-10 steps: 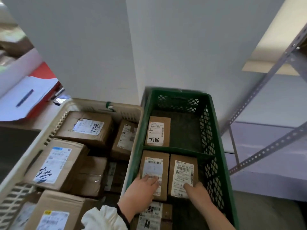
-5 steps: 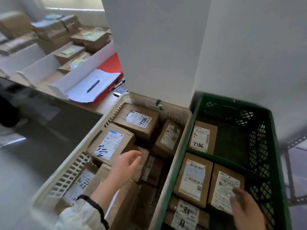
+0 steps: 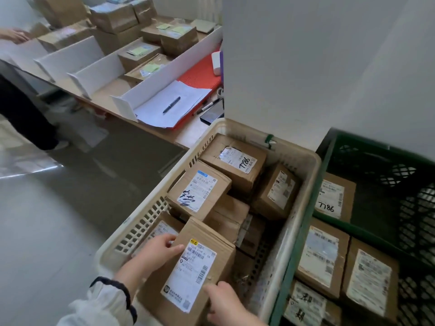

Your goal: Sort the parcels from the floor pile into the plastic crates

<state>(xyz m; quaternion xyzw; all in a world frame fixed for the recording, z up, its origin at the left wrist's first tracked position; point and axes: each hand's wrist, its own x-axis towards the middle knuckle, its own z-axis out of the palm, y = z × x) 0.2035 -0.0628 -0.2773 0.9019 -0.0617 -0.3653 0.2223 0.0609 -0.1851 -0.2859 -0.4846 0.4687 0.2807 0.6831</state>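
Head view shows your hands have left the green crate (image 3: 327, 165) and come over to the beige crate (image 3: 303, 208), so the two parcels you were pressing flat there count as placed. Now your left hand (image 3: 153, 254) lies on the upper edge of the nearest parcel (image 3: 195, 274) and your right hand (image 3: 226, 304) cups its lower corner; the grip looks closed on it from both sides, the box not yet lifted. Other boxes crowd it, one marked 7786 (image 3: 235, 161) further back. Beyond, a surface (image 3: 103, 97) carries papers and a pen (image 3: 171, 104); another person stands at the far left.
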